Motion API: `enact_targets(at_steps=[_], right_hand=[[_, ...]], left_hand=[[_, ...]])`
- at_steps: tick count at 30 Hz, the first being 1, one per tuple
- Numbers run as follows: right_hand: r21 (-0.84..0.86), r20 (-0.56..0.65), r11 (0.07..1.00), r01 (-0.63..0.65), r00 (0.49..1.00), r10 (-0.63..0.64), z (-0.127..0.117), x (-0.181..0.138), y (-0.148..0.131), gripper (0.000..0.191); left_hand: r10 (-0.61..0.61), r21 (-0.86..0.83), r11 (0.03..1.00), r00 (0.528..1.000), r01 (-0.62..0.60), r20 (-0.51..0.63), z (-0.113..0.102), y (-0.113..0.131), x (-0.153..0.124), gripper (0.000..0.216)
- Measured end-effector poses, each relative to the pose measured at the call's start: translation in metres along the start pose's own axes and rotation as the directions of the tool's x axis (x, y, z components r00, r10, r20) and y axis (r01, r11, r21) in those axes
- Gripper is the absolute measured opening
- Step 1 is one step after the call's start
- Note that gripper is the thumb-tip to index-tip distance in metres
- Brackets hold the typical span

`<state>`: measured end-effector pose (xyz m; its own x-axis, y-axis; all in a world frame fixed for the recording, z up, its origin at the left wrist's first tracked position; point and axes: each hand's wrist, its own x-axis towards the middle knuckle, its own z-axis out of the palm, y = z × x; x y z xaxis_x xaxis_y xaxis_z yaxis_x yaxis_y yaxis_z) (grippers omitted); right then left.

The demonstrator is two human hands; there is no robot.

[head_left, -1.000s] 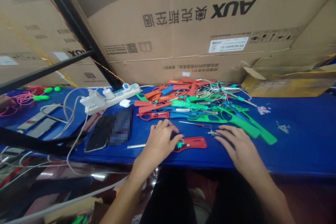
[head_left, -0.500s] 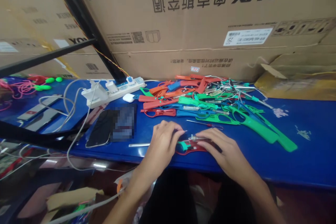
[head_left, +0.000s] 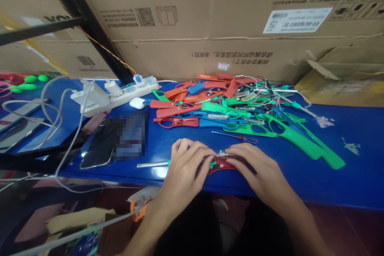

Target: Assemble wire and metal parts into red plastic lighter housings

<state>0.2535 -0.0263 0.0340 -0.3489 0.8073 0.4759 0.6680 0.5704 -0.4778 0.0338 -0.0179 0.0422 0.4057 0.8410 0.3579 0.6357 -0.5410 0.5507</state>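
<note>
A red plastic handle piece with a small green part lies flat on the blue table near its front edge. My left hand rests on its left end with fingers curled over it. My right hand covers its right end, fingertips pinching a small metal part above it. A thin metal rod sticks out to the left from under my left hand.
A heap of red, green and blue plastic handles with wires lies behind my hands. A thin screwdriver lies just beyond them. Two phones, a white power strip with chargers and cables sit left. Cardboard boxes wall the back.
My right hand moved left from the table onto the red piece, bringing a small metal part to it. My left hand stayed on the piece. The view tilted down.
</note>
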Motion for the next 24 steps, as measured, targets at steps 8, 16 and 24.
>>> enact_targets(at_steps=[8,16,24], right_hand=[[-0.025,0.024,0.999,0.022,0.999,-0.021,-0.0010,0.0014,-0.0007,0.020],[-0.006,0.028,1.000,-0.009,1.000,0.009,-0.0014,0.0011,-0.0018,0.021],[-0.016,0.040,1.000,0.003,0.999,-0.003,-0.0012,-0.0009,-0.0007,0.020]], left_hand=[[-0.011,0.002,1.000,1.000,0.011,0.003,0.0005,0.0012,-0.0002,0.013],[-0.004,-0.008,1.000,1.000,0.003,-0.005,0.0004,0.0016,-0.0005,0.013],[0.006,-0.004,1.000,1.000,-0.006,-0.012,0.0012,0.0014,-0.0004,0.013]])
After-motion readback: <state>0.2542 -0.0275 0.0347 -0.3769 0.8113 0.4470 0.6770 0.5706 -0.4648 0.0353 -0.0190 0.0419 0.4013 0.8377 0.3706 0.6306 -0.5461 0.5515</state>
